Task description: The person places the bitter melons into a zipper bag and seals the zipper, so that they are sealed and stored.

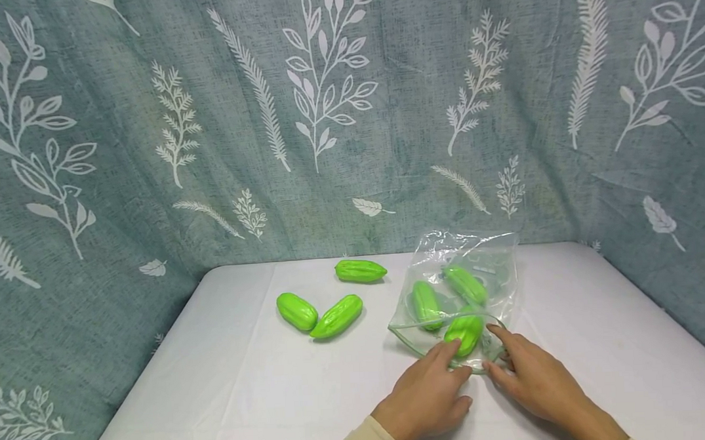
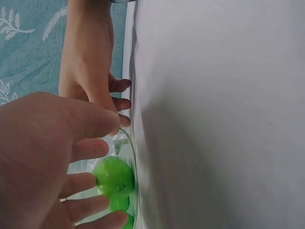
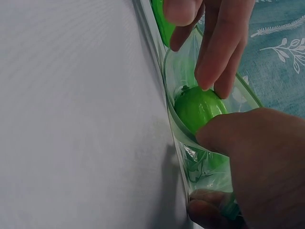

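Observation:
A clear plastic bag with a green-tinted rim [image 1: 413, 339] lies on the table, its mouth facing me. Inside are bright green, ridged, cucumber-shaped vegetables: one on the left [image 1: 425, 302], another farther back [image 1: 465, 285] and a third [image 1: 468, 330] just within the mouth. My left hand [image 1: 425, 391] reaches in at the opening with fingers extended, fingertips at the nearest vegetable [image 3: 198, 107]. At the right side of the mouth, my right hand [image 1: 537, 379] pinches the bag's edge, thumb [image 3: 214, 129] on the rim and fingers on its outer side.
Left of the bag lie three more green vegetables: one at the back [image 1: 360, 271], one farther left [image 1: 297, 311] and one slanting beside it [image 1: 337, 316]. A white cloth covers the table [image 1: 248, 395]. Behind hangs a grey-green curtain [image 1: 408, 132] with white leaf prints.

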Demonstrator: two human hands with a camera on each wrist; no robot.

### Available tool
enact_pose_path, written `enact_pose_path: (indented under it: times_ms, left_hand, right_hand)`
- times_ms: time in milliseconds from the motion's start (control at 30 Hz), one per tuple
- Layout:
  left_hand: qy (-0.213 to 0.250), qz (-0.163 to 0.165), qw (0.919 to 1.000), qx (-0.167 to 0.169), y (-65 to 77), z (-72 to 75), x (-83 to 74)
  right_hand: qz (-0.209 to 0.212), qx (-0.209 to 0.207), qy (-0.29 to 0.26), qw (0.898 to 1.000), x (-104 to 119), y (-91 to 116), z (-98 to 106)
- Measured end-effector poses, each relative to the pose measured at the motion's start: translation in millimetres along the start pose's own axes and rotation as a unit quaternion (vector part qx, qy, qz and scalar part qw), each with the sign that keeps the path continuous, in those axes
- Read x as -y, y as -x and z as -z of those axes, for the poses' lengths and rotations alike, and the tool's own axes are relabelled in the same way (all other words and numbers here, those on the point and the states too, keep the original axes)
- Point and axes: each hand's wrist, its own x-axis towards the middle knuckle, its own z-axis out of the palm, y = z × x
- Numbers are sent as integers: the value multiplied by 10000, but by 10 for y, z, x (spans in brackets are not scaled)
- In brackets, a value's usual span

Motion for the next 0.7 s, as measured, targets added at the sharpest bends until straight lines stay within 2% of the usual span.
enact_pose_path:
  times_ms: [133, 367, 700]
  left_hand:
    - [33, -2, 10000, -19, -14, -11, -11]
    - [169, 136, 9992, 336, -60, -46, -35]
    - [79, 104, 9992, 380, -136, -65, -11]
  right_hand:
    - [-15, 20, -18, 10000, 11, 4, 3]
    - [-37, 52, -76, 10000, 14, 11, 9]
    - [-28, 39, -55, 10000, 18, 13, 14]
